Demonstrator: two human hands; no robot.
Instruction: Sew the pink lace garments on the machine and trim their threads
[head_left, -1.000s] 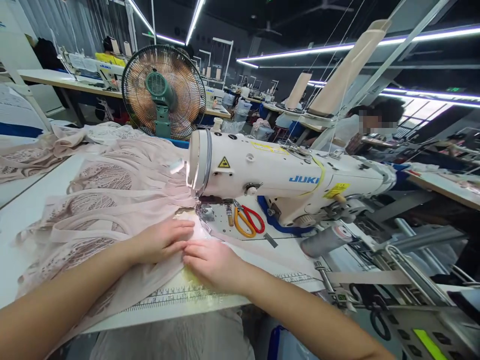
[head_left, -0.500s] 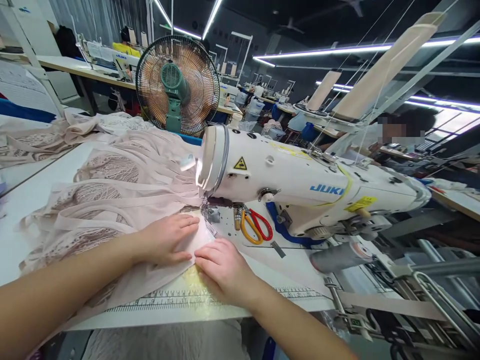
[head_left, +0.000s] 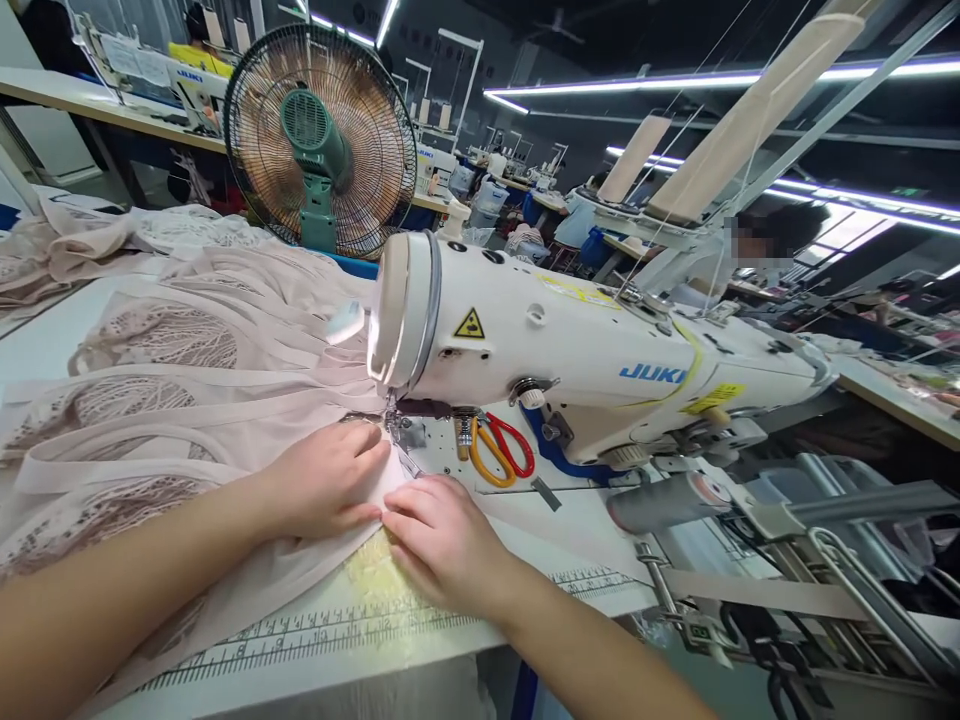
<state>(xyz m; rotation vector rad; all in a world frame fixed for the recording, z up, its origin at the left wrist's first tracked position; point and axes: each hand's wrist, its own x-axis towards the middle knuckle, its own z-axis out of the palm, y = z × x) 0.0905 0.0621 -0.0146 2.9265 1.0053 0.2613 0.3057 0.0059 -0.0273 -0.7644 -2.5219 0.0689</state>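
Pale beige garment fabric (head_left: 247, 560) with lace panels lies across the left of the table and runs under the needle area of a white JUKI sewing machine (head_left: 570, 350). My left hand (head_left: 326, 485) rests on the fabric just in front of the needle, its thumb apart from the lightly bent fingers. Close beside it, my right hand (head_left: 442, 540) has its fingers pressed together on the fabric's edge; its thumb is mostly hidden. The two hands nearly meet at the left thumb and right fingertips. Lit from above, the needle area is partly covered by the machine head.
Scissors (head_left: 501, 450) with yellow and red handles lie beside the machine base. A printed ruler (head_left: 285, 635) runs along the table's front edge. Behind the garments stands a green fan (head_left: 319, 140). A grey thread cone (head_left: 667, 500) lies at right. Other people sit at machines farther back.
The whole view has shifted, so the fan and machine appear farther left and higher. My left fingers look more bent; both hands stay on the fabric by the needle.
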